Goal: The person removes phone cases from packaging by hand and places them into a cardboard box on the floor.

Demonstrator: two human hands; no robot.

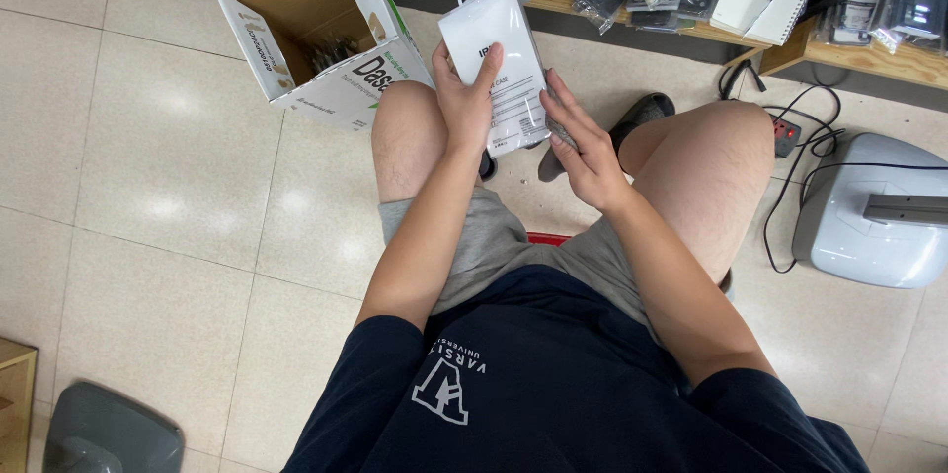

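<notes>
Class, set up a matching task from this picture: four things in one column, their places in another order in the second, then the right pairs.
Things
1. white flat package
2. open cardboard box
3. grey appliance
4. power strip

Places
A. on the floor at the right edge
B. held in the left hand and right hand
C. on the floor by the right knee, among black cables
D. on the floor left of the left knee

Pairs: 1-B, 2-D, 3-A, 4-C
</notes>
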